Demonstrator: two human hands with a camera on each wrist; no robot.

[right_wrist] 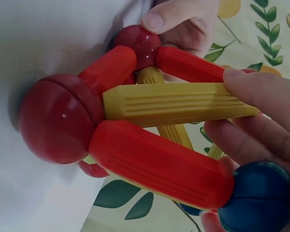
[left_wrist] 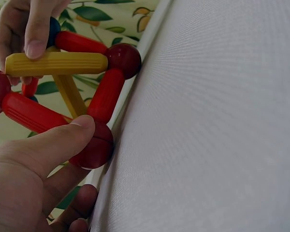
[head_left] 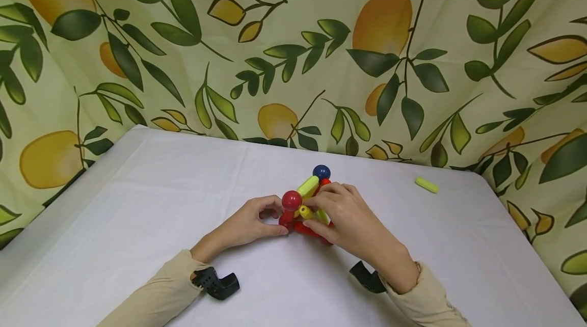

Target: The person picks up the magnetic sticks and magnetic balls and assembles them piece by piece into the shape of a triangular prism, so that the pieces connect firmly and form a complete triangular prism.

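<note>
A frame of ribbed sticks and balls stands on the table, with a red ball (head_left: pixel 291 200) at its top left and a blue ball (head_left: pixel 321 172) at its back. My left hand (head_left: pixel 249 221) pinches a red ball (left_wrist: pixel 95 147) at a lower corner, thumb on its near side. With thumb and fingers, my right hand (head_left: pixel 353 217) grips one end of a yellow stick (right_wrist: pixel 179 104). The stick's other end meets another lower red ball (right_wrist: pixel 58 118). Red sticks (right_wrist: pixel 159 162) run between the balls. My right fingers partly cover the frame in the head view.
A loose yellow-green stick (head_left: pixel 427 185) lies at the table's back right. White cloth covers the table (head_left: pixel 183 179). A leaf-and-fruit patterned curtain (head_left: pixel 293 62) hangs behind the back edge. Black wrist mounts (head_left: pixel 220 283) stick out beneath both forearms.
</note>
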